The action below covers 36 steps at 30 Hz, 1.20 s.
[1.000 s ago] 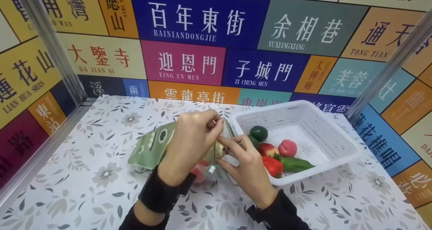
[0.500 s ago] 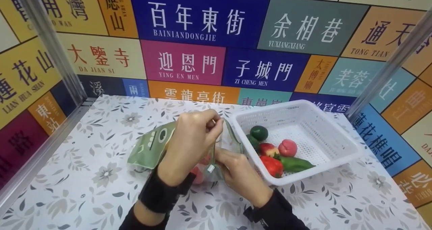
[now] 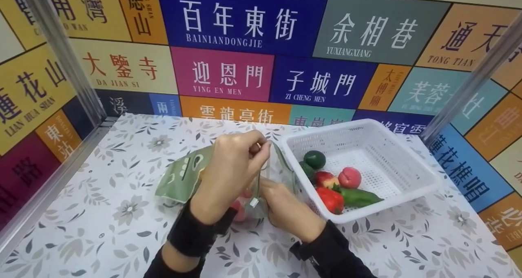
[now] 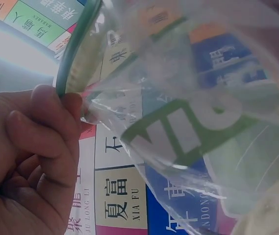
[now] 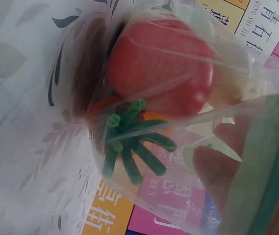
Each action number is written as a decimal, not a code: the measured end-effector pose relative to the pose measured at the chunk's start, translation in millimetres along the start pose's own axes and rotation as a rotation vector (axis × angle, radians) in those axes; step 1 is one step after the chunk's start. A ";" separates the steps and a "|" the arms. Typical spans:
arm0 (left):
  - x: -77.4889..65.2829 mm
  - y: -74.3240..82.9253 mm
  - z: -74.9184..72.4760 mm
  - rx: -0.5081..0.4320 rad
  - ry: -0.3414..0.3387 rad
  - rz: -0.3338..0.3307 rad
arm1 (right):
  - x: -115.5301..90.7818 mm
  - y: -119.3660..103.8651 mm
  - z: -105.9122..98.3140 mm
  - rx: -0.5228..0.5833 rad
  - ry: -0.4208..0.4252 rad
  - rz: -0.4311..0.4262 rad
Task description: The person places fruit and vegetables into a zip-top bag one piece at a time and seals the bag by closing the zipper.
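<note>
A clear zip bag with green print (image 3: 179,176) stands on the table, its mouth towards the right. My left hand (image 3: 234,164) pinches the bag's upper rim, which shows as a green strip (image 4: 75,49) in the left wrist view. My right hand (image 3: 285,202) reaches in through the mouth; in the right wrist view its fingers (image 5: 215,169) are apart with nothing seen between them. Inside the bag are a smooth red round thing (image 5: 161,63), a green many-armed stalk (image 5: 134,142) on a red item, and a pale beige thing (image 4: 271,210). A white zip slider (image 3: 254,202) hangs at the rim.
Right of the bag stands a white plastic basket (image 3: 408,188). It holds a dark green avocado-like item (image 3: 315,159), a peach (image 3: 350,177), a red-yellow fruit (image 3: 326,180), a red pepper (image 3: 331,200) and a green pepper (image 3: 361,197). Sign-covered panels (image 3: 220,74) border the flowered table (image 3: 102,229).
My right hand has carried a pale brownish thing from beside the basket into the bag's mouth, and its fingers are now hidden from the head view. My left hand keeps its pinch.
</note>
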<state>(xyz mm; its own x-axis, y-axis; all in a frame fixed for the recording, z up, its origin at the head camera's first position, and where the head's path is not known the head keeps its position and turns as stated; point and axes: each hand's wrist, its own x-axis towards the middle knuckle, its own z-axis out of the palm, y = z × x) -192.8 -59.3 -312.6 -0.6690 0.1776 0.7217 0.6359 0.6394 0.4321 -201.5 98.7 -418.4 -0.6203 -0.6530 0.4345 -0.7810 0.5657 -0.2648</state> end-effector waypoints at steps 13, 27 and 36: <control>0.2 -0.8 -1.5 -0.024 -0.008 -0.021 | -0.1 1.4 -37.2 0.107 -0.159 0.031; 0.7 0.2 -1.6 -0.015 -0.036 -0.052 | -9.8 70.8 -153.0 0.344 -0.149 0.395; 0.8 -0.8 -2.6 -0.020 -0.031 -0.047 | 11.4 148.8 -128.0 0.018 -0.265 0.626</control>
<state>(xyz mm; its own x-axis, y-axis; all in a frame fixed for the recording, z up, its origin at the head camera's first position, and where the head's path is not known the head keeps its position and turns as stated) -192.9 -61.6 -311.0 -0.7097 0.1712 0.6834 0.6109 0.6325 0.4761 -315.5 239.8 -342.6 -0.9509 -0.3080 -0.0307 -0.2686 0.8704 -0.4127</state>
